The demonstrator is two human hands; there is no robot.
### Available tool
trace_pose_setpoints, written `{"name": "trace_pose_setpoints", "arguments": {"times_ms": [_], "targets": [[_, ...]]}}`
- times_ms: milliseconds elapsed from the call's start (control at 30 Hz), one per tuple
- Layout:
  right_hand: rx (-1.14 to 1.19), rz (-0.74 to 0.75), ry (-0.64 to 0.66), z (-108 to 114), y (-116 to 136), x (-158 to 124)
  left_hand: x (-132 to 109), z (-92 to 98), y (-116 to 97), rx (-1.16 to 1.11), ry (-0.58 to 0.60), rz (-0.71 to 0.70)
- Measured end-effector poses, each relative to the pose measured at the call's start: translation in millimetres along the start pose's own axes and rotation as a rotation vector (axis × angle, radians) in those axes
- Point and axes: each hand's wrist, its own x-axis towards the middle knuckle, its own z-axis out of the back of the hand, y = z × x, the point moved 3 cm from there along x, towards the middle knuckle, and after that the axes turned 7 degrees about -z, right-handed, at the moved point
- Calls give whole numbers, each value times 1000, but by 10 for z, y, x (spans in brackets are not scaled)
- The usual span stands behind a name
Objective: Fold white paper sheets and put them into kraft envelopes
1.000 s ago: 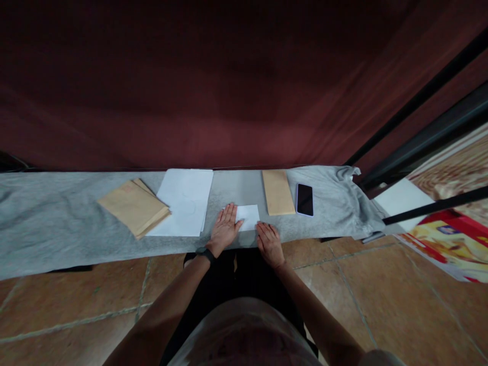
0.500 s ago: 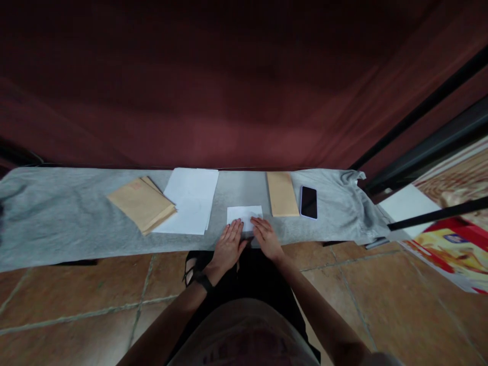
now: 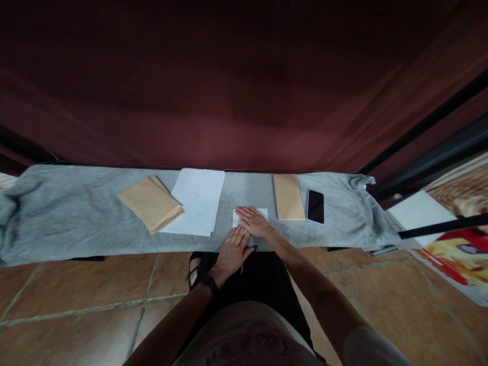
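Observation:
A small folded white paper (image 3: 264,214) lies on the grey cloth (image 3: 76,213) near the bench's front edge. My right hand (image 3: 253,222) lies flat across it, fingers stretched out toward the left, covering most of it. My left hand (image 3: 232,250) rests flat at the cloth's front edge, just below the paper, its fingertips touching the paper's lower left corner. A dark watch sits on my left wrist.
A stack of brown envelopes (image 3: 151,203) and white sheets (image 3: 198,201) lie to the left. A single brown envelope (image 3: 288,197) and a black phone (image 3: 315,206) lie to the right. A dark red curtain hangs behind. Black bars and a colourful sheet (image 3: 453,254) are at right.
My right hand moved up and left onto the folded paper, sweeping across it. My left hand slid down toward the cloth's front edge. The view shifted a little.

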Motion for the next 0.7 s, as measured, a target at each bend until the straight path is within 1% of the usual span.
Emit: {"name": "trace_pose_setpoints", "arguments": {"times_ms": [133,200,233,300,367,433,467,533,600,700], "targets": [[1,-95,-29,18,-62,137,7,27,-17,14,-13,-4],[26,-154,-68,31,-40,109,4,24,-22,26,-19,-3],[40,-175,-95,39,-18,51,2,22,-22,30,-22,-1],[62,-208,-160,51,36,-164,-2,22,-22,32,-29,-2],[65,-216,-201,50,86,-478,-2,35,-26,25,-34,-6],[36,-272,-244,48,101,-823,10,55,-40,15,-35,-4],[15,-313,-273,48,96,-980,23,64,-51,13,-34,7],[-18,-344,-287,33,90,-1213,74,70,-85,12,-33,45],[-34,-356,-294,13,82,-1325,168,47,-144,-3,-23,52],[-28,-366,-314,-14,69,-1336,387,-41,-247,-68,18,-20]]}}
